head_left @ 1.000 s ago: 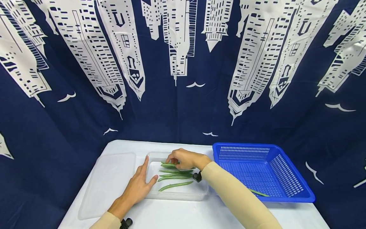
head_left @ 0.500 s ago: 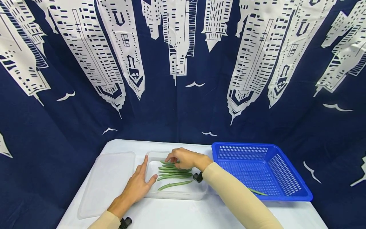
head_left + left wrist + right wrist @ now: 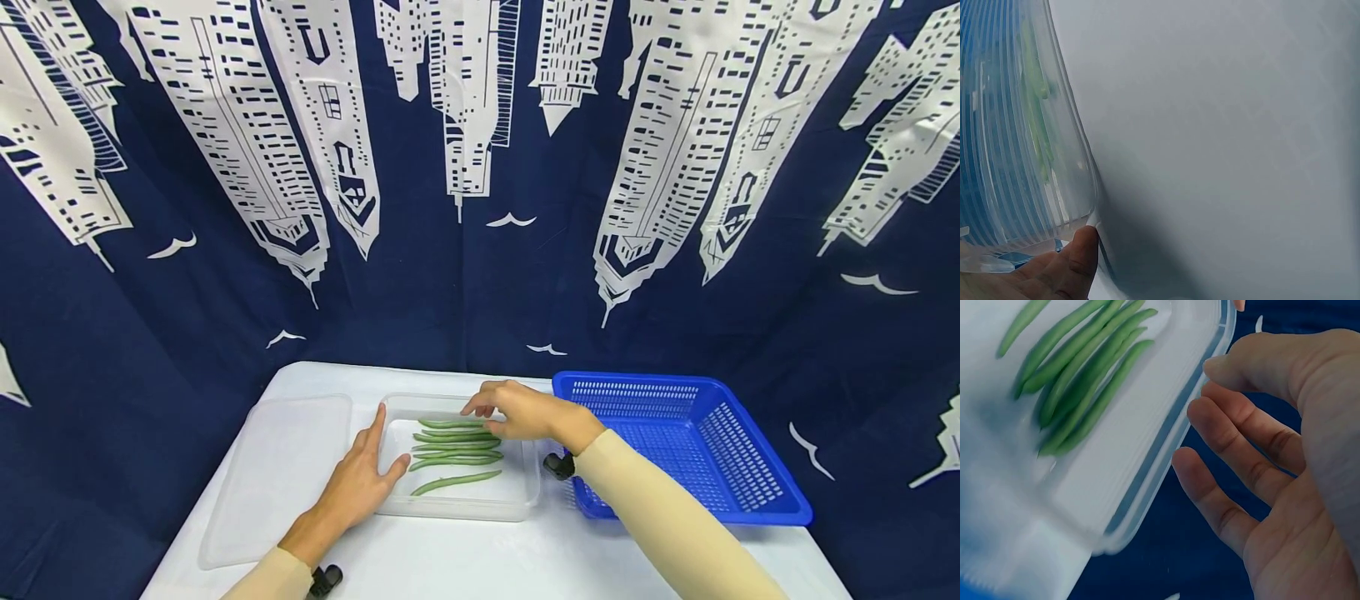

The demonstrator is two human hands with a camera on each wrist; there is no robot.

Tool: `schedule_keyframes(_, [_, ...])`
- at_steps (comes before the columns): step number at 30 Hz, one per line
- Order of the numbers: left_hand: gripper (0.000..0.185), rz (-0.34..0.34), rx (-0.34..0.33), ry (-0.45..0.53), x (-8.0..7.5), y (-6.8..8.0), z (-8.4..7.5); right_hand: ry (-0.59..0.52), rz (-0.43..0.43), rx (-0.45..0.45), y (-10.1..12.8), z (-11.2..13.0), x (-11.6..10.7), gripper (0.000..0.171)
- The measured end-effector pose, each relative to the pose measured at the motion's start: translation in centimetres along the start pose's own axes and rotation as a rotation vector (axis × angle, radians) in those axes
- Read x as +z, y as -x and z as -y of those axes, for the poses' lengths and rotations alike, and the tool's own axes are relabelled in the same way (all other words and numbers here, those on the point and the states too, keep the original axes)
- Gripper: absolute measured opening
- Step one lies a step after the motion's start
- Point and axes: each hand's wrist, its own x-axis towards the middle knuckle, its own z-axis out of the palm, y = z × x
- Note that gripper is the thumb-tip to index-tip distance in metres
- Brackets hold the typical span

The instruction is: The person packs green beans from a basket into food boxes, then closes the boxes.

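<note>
A clear plastic container [image 3: 465, 509] lies in the middle of the white table. Several green beans [image 3: 453, 446] lie side by side inside it, with one green bean [image 3: 456, 482] set apart towards the front. My left hand [image 3: 352, 487] touches the container's left side, fingers straight and thumb spread over the rim; a digit shows at the container's edge in the left wrist view. Above the far right part of the container hovers my right hand [image 3: 525, 410], fingers loosely bent. The right wrist view shows nothing between its thumb and fingers, beside the rim.
A blue perforated basket [image 3: 757, 433] stands on the right of the table, partly behind the right sleeve. On the left lies a flat translucent lid [image 3: 277, 475]. Behind the table hangs a dark blue curtain [image 3: 420, 308] printed with white buildings.
My right hand has come off the beans at the back of the container and moved right, leaving them lying in a row. The left hand has stayed at the container's left side.
</note>
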Motion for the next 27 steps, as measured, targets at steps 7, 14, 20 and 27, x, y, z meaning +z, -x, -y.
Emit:
schedule_keyframes(7, [0.101, 0.003, -0.004, 0.005, 0.3, 0.1, 0.1, 0.013, -0.045, 0.046, 4.0, -1.3, -0.9, 0.041])
schedule_keyframes(14, [0.101, 0.002, -0.013, -0.004, 0.4, 0.2, 0.0, -0.011, -0.094, 0.144, 8.9, -3.4, -1.7, 0.041])
schedule_keyframes(20, [0.099, -0.002, 0.000, -0.001, 0.4, 0.1, -0.2, -0.002, -0.115, 0.202, 13.3, -5.0, -2.3, 0.042])
schedule_keyframes(27, [0.100, -0.058, 0.039, -0.003, 0.4, 0.0, 0.2, 0.006, -0.060, 0.251, 16.7, -6.2, -2.7, 0.043])
